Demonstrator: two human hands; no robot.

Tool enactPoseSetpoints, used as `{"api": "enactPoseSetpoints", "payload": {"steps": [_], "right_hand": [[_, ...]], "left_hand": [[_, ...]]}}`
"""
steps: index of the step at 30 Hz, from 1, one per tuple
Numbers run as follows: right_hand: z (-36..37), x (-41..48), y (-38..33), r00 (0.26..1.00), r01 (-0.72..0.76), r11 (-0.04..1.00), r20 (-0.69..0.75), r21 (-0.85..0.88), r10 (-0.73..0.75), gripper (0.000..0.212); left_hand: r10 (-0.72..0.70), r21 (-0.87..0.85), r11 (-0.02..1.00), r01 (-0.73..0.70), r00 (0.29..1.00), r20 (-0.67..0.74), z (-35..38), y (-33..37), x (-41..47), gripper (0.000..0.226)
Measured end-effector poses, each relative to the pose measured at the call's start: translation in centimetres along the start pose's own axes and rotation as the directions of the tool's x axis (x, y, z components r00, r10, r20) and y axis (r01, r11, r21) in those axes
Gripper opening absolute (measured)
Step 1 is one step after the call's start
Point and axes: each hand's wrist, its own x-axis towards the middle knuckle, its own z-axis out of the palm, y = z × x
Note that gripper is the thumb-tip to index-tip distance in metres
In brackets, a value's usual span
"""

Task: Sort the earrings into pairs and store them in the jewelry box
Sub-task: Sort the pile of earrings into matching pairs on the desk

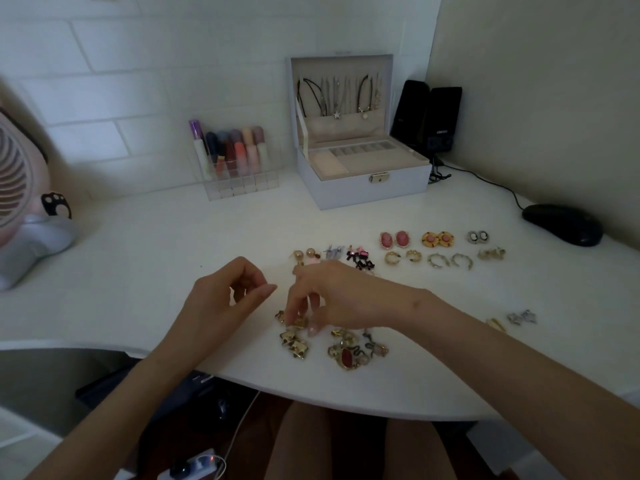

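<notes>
A pile of unsorted gold earrings (332, 342) lies near the front edge of the white desk (138, 265). My right hand (329, 296) reaches down onto its left side, fingertips pinching a small gold earring (298, 322). My left hand (228, 292) hovers just left of it, fingers loosely curled and holding nothing. Sorted pairs lie in rows further right: pink ovals (394, 239), gold-and-pink rounds (437, 239), gold hoops (403, 257). The open grey jewelry box (360, 188) stands at the back, with necklaces hanging in its lid.
A clear organiser of lipsticks (235, 161) stands left of the box. Black speakers (429, 119) and a black mouse (562, 224) with its cable sit at the back right. A fan (20, 202) is at the far left. Silver earrings (522, 317) lie at right.
</notes>
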Motion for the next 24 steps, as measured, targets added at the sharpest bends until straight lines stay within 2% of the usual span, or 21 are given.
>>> {"api": "enactPoseSetpoints", "payload": {"steps": [5, 10, 14, 18, 24], "right_hand": [[-0.2, -0.5, 0.1, 0.999, -0.032, 0.999, -0.007, 0.032, 0.033, 0.016], [-0.5, -0.8, 0.0, 0.999, -0.006, 0.999, -0.041, -0.052, 0.004, 0.021], [-1.2, -1.2, 0.5, 0.993, -0.032, 0.999, -0.110, 0.031, 0.035, 0.020], [-2.0, -1.7, 1.2, 0.979, -0.082, 0.981, -0.171, 0.175, 0.112, 0.017], [-2.3, -2.3, 2.0, 0.972, -0.107, 0.964, -0.179, 0.245, 0.153, 0.014]], "left_hand": [[0.050, -0.061, 0.997, -0.048, 0.998, 0.032, -0.1, -0.1, -0.8, 0.018], [0.095, -0.090, 0.992, -0.092, 0.995, 0.035, -0.2, 0.0, -1.0, 0.028], [0.185, -0.078, 0.981, -0.178, 0.978, 0.098, -0.1, 1.2, -1.3, 0.021], [0.336, 0.088, 0.931, -0.355, 0.925, 0.178, 1.4, 3.0, -2.4, 0.026], [0.359, 0.350, 0.859, -0.373, 0.927, 0.106, 4.9, 5.3, -3.8, 0.042]]}}
